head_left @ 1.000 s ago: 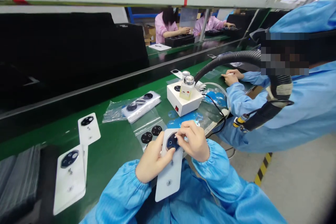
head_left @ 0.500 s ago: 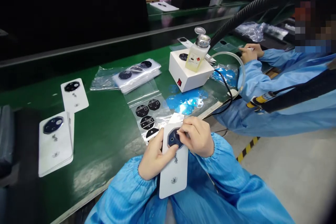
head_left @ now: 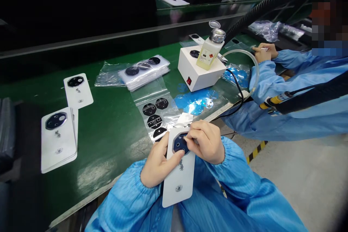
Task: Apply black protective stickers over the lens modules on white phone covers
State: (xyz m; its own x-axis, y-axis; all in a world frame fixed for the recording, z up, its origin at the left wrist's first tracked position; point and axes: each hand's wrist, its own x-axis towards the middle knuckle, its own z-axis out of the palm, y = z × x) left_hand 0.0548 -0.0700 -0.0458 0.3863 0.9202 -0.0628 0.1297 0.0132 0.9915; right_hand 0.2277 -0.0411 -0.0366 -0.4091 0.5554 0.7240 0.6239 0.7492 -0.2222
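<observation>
Your right fingertips (head_left: 190,137) are pressed together on the edge of the black octagonal lens piece (head_left: 179,143), though they hide the exact contact, so you can't be sure how much of it they pinch. Your left hand (head_left: 160,163) is clamped around the long side of the white phone-back panel (head_left: 179,186), with the thumb just below the lens piece. The panel is tilted up off the green conveyor belt (head_left: 108,145), its top end over the clear film sheet of black octagonal pieces (head_left: 154,116).

A slip of the right fingers could skew the piece on the panel, and fingertip pressure on its glossy face could leave smudges. If your left grip loosens, the panel could pivot and drop onto the sheet, scuffing or displacing those pieces. The silvery backing strip (head_left: 185,119) lies just beyond the panel and could catch on its top edge.

Farther out, the white dispenser box (head_left: 197,76) holds an open pump bottle (head_left: 210,52); a knock from your right sleeve could spill it. The stacked white panels (head_left: 58,141) sit well to your left.
</observation>
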